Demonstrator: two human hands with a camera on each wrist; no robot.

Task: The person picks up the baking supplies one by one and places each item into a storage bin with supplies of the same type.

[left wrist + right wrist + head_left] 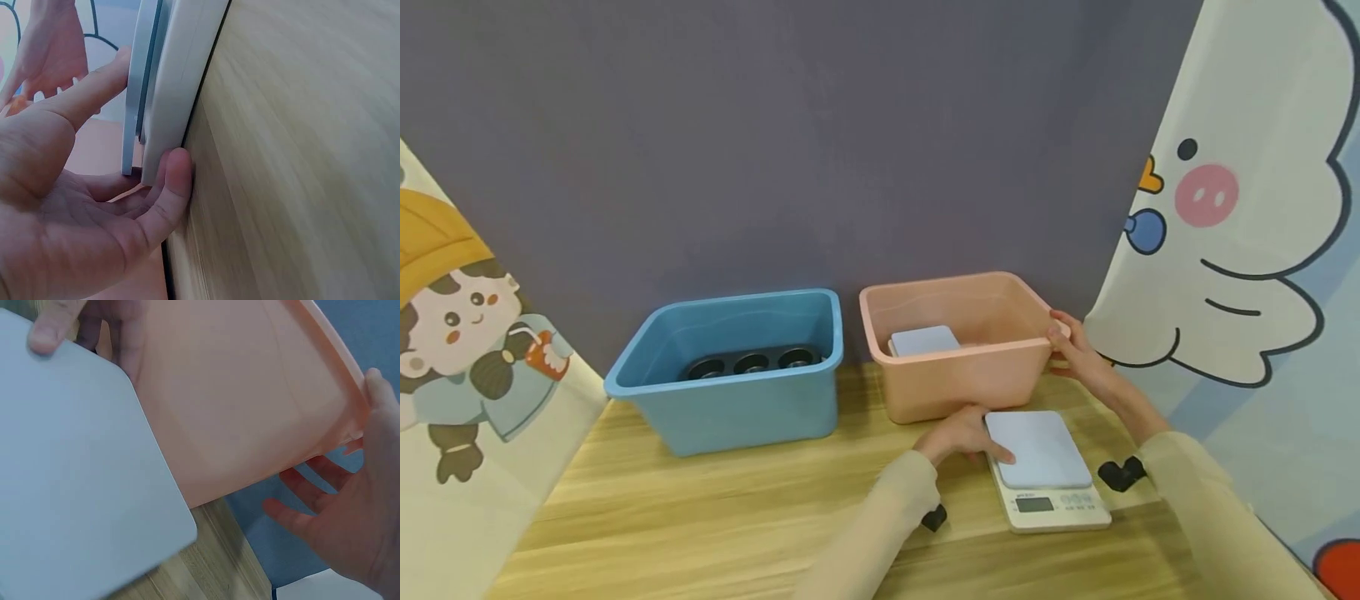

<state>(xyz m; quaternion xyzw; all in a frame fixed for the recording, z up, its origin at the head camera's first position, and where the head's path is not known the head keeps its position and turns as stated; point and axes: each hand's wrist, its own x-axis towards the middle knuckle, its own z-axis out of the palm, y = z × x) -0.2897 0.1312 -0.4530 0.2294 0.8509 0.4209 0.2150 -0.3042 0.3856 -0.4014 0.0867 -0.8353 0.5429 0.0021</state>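
A kitchen scale (1051, 510) with a pale square platform and a small dark display stands on the wooden table, at the right in the head view. My left hand (958, 435) grips its far left corner, thumb on top of the platform; the left wrist view shows fingers (178, 172) curled round the lower edge. Right behind it is a pink plastic bin (958, 392). Its right front corner is held by my right hand (1081, 357), with the thumb at the rim and the other fingers (300, 490) spread along the outside. Inside that bin lies a flat white-topped item (923, 340).
A blue plastic bin (748, 417) stands left of the pink one, holding a dark muffin pan (752, 362). Behind both rises a grey partition (820, 167). Panels with cartoon prints (1240, 250) flank the table (700, 525) on both sides.
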